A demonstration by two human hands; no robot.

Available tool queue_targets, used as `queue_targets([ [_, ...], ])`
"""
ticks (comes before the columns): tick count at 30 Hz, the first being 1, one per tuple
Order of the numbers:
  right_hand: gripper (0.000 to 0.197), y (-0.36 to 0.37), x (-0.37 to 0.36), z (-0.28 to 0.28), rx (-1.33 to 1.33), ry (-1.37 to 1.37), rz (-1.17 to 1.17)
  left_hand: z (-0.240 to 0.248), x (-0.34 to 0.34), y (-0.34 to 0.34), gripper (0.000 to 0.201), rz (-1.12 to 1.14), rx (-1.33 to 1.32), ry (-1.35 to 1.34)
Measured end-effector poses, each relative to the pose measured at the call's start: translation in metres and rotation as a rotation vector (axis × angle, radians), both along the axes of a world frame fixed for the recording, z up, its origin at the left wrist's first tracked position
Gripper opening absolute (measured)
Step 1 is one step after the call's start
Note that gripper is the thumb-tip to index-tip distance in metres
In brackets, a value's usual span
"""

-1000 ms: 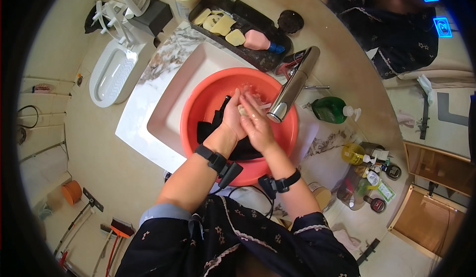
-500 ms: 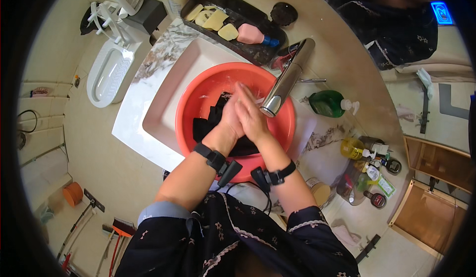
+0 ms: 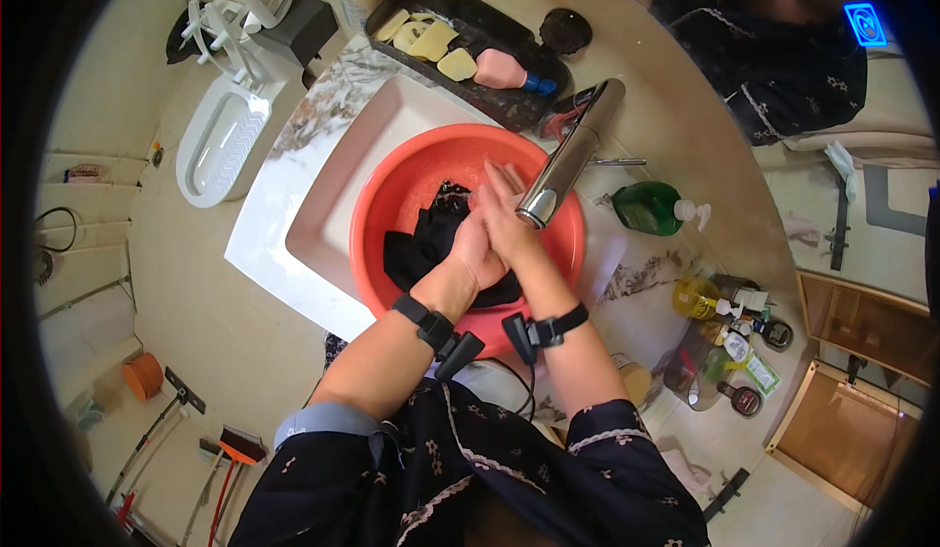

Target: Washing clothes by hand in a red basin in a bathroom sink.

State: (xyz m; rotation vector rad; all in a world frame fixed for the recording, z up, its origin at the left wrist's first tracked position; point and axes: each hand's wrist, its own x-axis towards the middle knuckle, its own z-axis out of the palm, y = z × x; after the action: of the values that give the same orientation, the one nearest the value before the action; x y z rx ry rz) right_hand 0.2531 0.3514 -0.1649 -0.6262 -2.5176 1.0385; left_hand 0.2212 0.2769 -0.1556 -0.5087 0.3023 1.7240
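Note:
My left hand point(image 3: 474, 253) and my right hand point(image 3: 507, 226) press against each other, palm to palm, over a red plastic basin point(image 3: 367, 202). The right hand's fingers are stretched out beside the faucet point(image 3: 570, 160). The left hand lies flat against it, its fingers partly covered. Neither hand grips anything. Below them, a wet black cloth point(image 3: 416, 253) lies bunched in the basin, with a patterned or shiny patch at its far end. Water wets the basin's inside. The chrome spout ends just right of my fingers.
The basin stands in a white sink point(image 3: 328, 190). Behind it is a black tray point(image 3: 460, 3) with soap pieces and a pink bottle point(image 3: 499, 69). On the right stand a green pump bottle point(image 3: 646, 207), a yellow pump bottle point(image 3: 693, 295) and several small containers. A squat toilet point(image 3: 223, 145) is at left.
My hands have slid against each other, the right one farther forward and the left drawn back toward me. More of the black cloth now shows.

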Motion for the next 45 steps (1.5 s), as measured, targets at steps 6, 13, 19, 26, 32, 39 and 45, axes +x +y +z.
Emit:
queue_targets([
  [6,0.046,-0.003,0.026,0.015,-0.168,-0.160,0.140,0.005,-0.036,-0.012,0.036,0.081,0.058,-0.026],
  [13,0.047,0.006,0.019,0.012,-0.245,-0.072,0.019,0.008,-0.003,0.006,0.033,0.047,-0.076,0.071],
  [19,0.037,0.023,0.054,0.014,-0.121,-0.128,0.041,0.015,-0.021,-0.011,0.026,-0.099,-0.098,0.284],
  [26,0.040,0.021,0.146,0.076,-0.474,-0.294,-0.157,0.010,-0.037,0.001,0.026,-0.154,-0.153,0.248],
  [32,0.041,-0.031,0.228,0.158,-0.636,-0.358,-0.396,0.011,-0.046,0.011,0.026,-0.189,-0.070,0.187],
  [39,0.041,-0.103,0.283,0.195,-0.712,-0.177,-0.677,0.027,-0.051,0.020,0.027,-0.293,-0.104,0.336],
  [45,0.042,-0.123,0.254,0.184,-0.736,-0.036,-0.745,0.034,-0.053,0.010,0.023,-0.382,-0.075,0.356],
])
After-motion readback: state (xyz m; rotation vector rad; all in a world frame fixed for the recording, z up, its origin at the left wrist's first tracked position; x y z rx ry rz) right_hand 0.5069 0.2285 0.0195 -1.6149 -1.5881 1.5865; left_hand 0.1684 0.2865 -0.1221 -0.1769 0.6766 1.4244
